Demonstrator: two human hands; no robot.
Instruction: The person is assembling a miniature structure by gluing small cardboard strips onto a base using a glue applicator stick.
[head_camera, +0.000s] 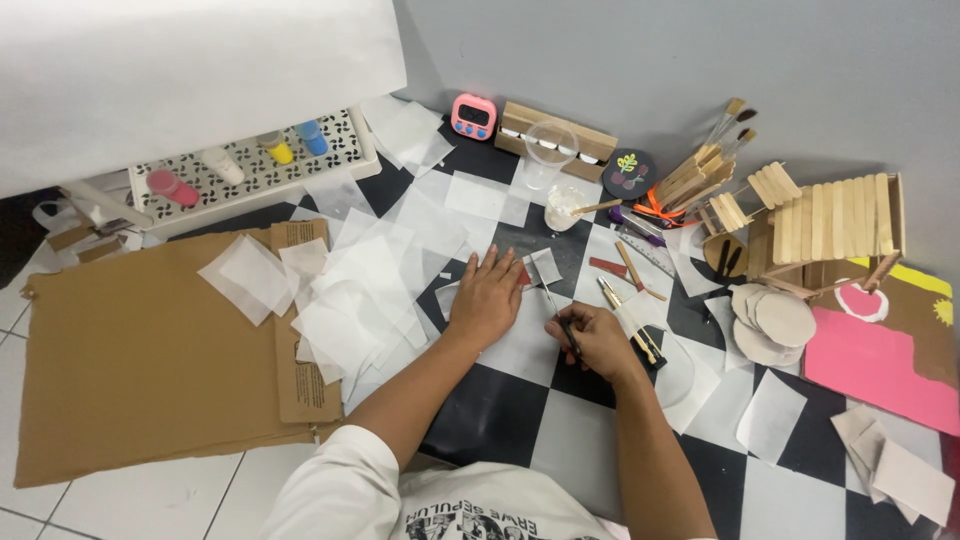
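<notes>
Right, I'm looking down on a black-and-white checkered floor (520, 420) littered with thin translucent paper squares (350, 300), and plenty is hard to read. What sits under the left hand (487, 295) is covered by the palm; I only catch a small paper square (545, 265) poking out past the fingertips at centre frame. The right hand (598, 340) is fisted round a thin dark-handled cutting tool (560, 320), fingers closed tight on it, its pale tip angled up-left toward that square; whether the tip touches the paper I can't tell. The left hand lies flat, fingers spread, pressing down, gripping nothing. Both forearms run up from the bottom edge, where the white printed shirt (440, 500) is cut off. Just right of the right hand lie brushes and wooden sticks (630, 280), partly overlapped. At the left, a big brown cardboard sheet (140, 350); at upper right, a popsicle-stick house (830, 225) and a pink-painted board (880, 365) cut by the frame.
</notes>
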